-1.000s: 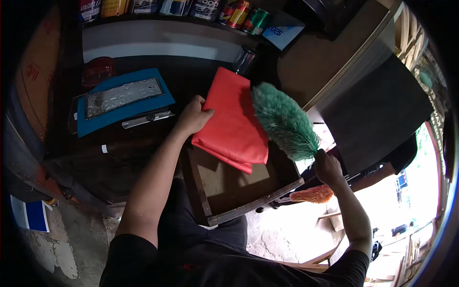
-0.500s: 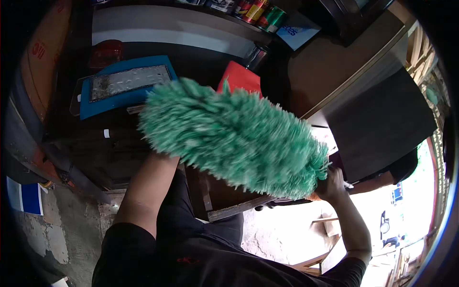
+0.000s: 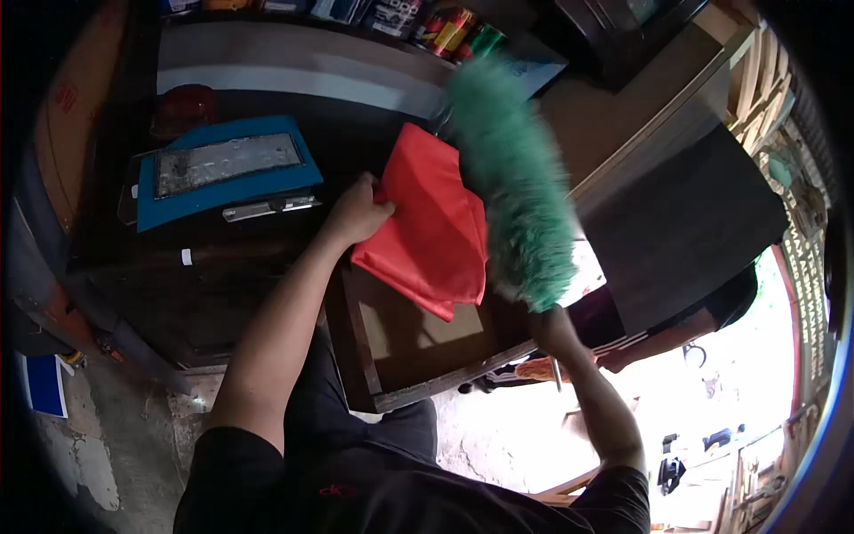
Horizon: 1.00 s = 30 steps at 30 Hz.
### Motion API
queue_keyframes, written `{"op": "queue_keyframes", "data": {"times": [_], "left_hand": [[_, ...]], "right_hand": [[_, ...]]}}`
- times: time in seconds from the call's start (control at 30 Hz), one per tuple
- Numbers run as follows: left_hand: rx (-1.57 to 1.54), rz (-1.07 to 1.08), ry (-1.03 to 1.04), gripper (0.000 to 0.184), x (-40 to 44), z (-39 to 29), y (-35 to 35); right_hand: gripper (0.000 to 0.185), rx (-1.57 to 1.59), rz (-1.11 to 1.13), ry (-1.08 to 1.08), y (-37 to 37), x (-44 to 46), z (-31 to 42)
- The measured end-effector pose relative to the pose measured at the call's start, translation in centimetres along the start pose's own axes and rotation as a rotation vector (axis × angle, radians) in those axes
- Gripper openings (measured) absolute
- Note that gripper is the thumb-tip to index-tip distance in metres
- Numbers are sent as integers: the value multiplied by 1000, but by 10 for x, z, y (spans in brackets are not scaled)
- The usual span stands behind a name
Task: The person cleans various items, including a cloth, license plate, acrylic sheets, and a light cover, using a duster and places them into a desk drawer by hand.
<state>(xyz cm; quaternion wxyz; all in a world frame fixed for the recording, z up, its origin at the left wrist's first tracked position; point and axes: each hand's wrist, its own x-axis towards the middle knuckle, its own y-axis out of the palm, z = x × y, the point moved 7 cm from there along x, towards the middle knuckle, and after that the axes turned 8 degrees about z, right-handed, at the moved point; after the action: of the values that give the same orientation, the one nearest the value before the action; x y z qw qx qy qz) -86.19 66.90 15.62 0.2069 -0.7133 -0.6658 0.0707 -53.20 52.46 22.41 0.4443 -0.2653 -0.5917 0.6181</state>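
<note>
My left hand (image 3: 360, 212) pinches the left edge of a red cloth (image 3: 427, 218), which hangs folded over an open drawer (image 3: 436, 381). In my right hand (image 3: 557, 333) is the handle end of a fluffy green duster (image 3: 525, 196), raised with its head pointing up and away, blurred by motion. The duster's head is just right of the cloth and hides part of the shelf behind. Left of the cloth, on the dark desk top, lie a blue sheet with a grey plate (image 3: 229, 165) and a silver box cutter (image 3: 271, 207).
Several cans (image 3: 440, 34) line the shelf at the back. A red container (image 3: 184, 110) stands at the back left of the desk. A large dark panel (image 3: 689, 231) is at the right, and another person's arm (image 3: 663, 343) shows below it.
The duster has swung from lying across the desk to upright on the right. My left hand, hidden before behind the duster, now shows holding the red cloth, which has come nearer over the drawer.
</note>
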Motion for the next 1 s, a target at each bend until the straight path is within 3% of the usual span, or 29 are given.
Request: {"op": "queue_keyframes", "data": {"times": [0.03,0.07,0.1,0.13,0.23,0.27,0.33,0.37,0.43,0.47,0.53,0.6,0.73,0.83,1.0], "left_hand": [[-14,2,38,45,3,4,2],[2,-35,45,47,0,4,1],[-13,-36,61,49,0,5,0],[-28,-36,79,51,0,3,-1],[-49,-36,95,50,-3,0,2],[-39,-63,123,50,-2,3,3],[-47,-44,110,50,-4,2,4],[-23,-43,109,50,-11,-8,0],[13,-51,112,50,-18,-20,-5],[21,-56,115,50,-18,-18,-4],[-20,-23,141,51,3,10,9],[-79,-16,149,52,-7,-4,6],[-28,28,103,50,-14,-22,6],[-216,42,155,47,-3,-6,13],[-169,24,94,48,-3,-6,13]], "right_hand": [[15,-173,313,111,50,-8,-41],[13,102,228,20,37,5,4],[13,133,169,-33,43,3,0],[18,-133,365,84,60,-4,-17],[16,-7,216,59,81,-7,-47],[20,-9,247,51,68,-2,-27],[22,177,273,397,75,-7,-50],[28,241,234,398,64,-6,-35],[32,74,250,272,58,-1,-13],[31,28,212,475,84,-6,-42],[31,-14,119,517,97,-8,-48],[32,-30,53,602,89,-13,-32],[33,-58,13,569,84,-18,-26],[41,-16,87,586,89,-18,-33],[36,1,5,505,77,-22,-26]]}}
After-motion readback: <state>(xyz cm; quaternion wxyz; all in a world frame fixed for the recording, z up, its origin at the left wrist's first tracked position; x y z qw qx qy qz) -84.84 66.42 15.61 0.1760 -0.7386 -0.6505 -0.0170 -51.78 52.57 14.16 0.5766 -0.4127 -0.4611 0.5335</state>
